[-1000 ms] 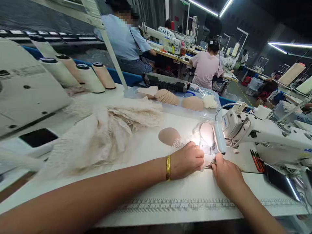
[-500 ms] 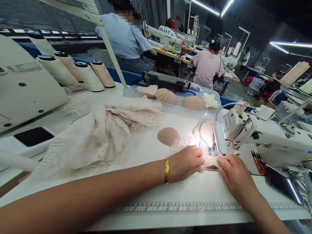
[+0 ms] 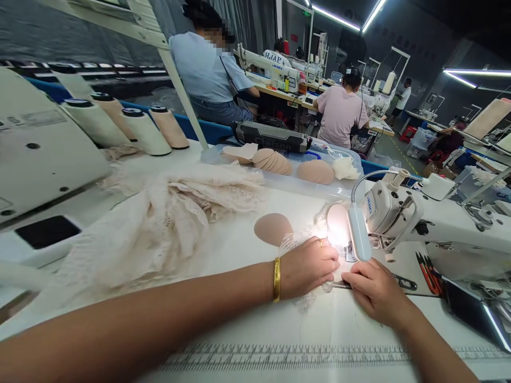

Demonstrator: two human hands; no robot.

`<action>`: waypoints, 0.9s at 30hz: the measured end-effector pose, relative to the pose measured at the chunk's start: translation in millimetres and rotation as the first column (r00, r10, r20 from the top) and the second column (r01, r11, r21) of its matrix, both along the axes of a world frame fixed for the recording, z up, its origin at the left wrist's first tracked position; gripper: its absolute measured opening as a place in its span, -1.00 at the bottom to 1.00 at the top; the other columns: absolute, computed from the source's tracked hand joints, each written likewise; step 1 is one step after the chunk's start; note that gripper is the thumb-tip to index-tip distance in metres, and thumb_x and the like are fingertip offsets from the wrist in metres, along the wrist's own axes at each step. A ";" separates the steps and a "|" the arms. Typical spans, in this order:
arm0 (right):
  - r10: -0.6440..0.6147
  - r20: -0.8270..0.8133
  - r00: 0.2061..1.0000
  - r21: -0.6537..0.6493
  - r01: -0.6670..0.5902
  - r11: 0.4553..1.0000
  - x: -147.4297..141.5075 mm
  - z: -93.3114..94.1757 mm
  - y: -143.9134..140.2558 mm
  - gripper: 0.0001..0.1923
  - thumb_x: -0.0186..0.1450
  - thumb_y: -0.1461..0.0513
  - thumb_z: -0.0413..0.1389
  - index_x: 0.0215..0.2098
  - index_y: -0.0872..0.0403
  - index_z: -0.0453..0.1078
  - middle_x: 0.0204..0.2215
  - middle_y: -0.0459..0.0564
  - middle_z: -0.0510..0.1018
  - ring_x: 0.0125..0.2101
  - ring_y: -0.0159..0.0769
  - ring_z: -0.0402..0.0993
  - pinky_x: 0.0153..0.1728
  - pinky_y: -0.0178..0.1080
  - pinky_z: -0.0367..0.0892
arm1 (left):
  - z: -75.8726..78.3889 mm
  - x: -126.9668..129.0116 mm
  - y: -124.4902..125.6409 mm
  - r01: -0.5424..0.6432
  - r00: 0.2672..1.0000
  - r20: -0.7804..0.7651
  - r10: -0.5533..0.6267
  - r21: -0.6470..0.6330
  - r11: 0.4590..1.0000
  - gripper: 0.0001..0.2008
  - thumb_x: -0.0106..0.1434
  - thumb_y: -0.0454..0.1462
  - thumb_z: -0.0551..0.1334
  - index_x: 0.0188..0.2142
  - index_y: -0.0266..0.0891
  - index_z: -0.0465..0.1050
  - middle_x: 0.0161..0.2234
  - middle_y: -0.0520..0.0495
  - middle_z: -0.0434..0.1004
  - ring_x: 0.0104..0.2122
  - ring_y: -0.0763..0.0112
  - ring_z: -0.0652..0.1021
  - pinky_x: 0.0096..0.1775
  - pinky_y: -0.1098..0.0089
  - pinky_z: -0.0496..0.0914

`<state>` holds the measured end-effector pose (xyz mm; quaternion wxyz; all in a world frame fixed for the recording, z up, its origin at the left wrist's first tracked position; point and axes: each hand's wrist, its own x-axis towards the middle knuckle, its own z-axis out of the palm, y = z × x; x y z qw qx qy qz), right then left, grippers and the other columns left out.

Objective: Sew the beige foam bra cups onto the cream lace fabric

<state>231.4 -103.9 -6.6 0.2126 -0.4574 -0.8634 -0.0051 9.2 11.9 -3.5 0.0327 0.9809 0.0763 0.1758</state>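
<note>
My left hand [image 3: 309, 266], with a ring and a gold bracelet at the wrist, is closed on cream lace fabric [image 3: 293, 240] just left of the presser foot [image 3: 350, 252]. At the front of the foot, my right hand [image 3: 375, 290] has its fingers bent and pinched at the fabric's near edge; the fingertips partly hide what they hold. A lit beige oval pad [image 3: 337, 217] lies behind the foot, partly washed out by the lamp [image 3: 360, 234]. Another beige oval pad [image 3: 273, 229] rests flat on the table, left of the lace.
The white sewing machine [image 3: 393, 205] stands at the right. Orange-handled snips [image 3: 428, 274] and a dark phone [image 3: 473, 311] lie beside it. A pile of lace [image 3: 167, 223] covers the left. Behind are a clear tray [image 3: 247, 178] of pads and thread cones [image 3: 146, 132]. A printed ruler [image 3: 287, 355] runs along the front.
My right hand has moved left, closer to my left hand, and its fingers have closed at the fabric edge. My left hand has shifted slightly toward the presser foot. The view has tilted slightly.
</note>
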 end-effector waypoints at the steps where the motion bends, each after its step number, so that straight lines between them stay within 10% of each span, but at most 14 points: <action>1: -0.020 0.001 1.000 0.014 0.020 1.000 -0.3 -0.1 -0.5 -0.71 0.39 0.38 -0.01 0.00 0.03 0.40 -0.29 -0.03 0.48 -0.32 -0.25 0.27 -0.33 -0.24 0.17 | -0.1 -0.7 -1.0 -0.002 1.000 0.001 0.002 -0.012 1.000 -0.90 0.31 -0.25 0.34 -0.27 -0.22 0.48 -0.19 -0.02 0.57 -0.22 0.27 0.49 -0.18 0.26 0.30; 8: -0.299 0.086 0.951 0.320 0.257 0.912 7.1 2.6 1.3 -0.67 0.38 0.32 0.02 -0.56 0.04 0.24 -0.56 -0.09 0.29 -0.48 -0.30 0.14 -0.40 -0.20 0.05 | 1.2 -1.9 -0.5 0.003 1.000 -0.001 -0.003 -0.076 0.997 -0.92 0.34 -0.27 0.30 -0.18 -0.20 0.49 -0.13 0.00 0.60 -0.20 0.26 0.49 -0.17 0.25 0.28; 15: -0.057 0.017 0.998 0.092 0.055 0.994 -3.5 5.4 -2.9 -0.77 0.40 0.35 -0.02 -0.09 0.04 0.44 -0.43 -0.07 0.43 -0.38 -0.28 0.27 -0.36 -0.25 0.15 | -1.4 -0.7 -0.1 0.012 1.000 0.003 -0.012 -0.062 0.998 -0.93 0.35 -0.26 0.28 -0.27 -0.21 0.48 -0.14 0.01 0.60 -0.23 0.29 0.48 -0.18 0.25 0.28; 27: -0.060 -0.007 0.998 0.007 0.060 0.998 -3.8 0.8 -2.8 -0.77 0.43 0.34 -0.04 -0.09 0.02 0.42 -0.40 -0.05 0.46 -0.38 -0.25 0.27 -0.39 -0.22 0.17 | -0.5 0.2 -2.1 -0.003 1.000 0.010 0.003 -0.058 0.998 -0.90 0.36 -0.26 0.25 -0.27 -0.24 0.49 -0.19 -0.06 0.55 -0.28 0.28 0.46 -0.22 0.27 0.30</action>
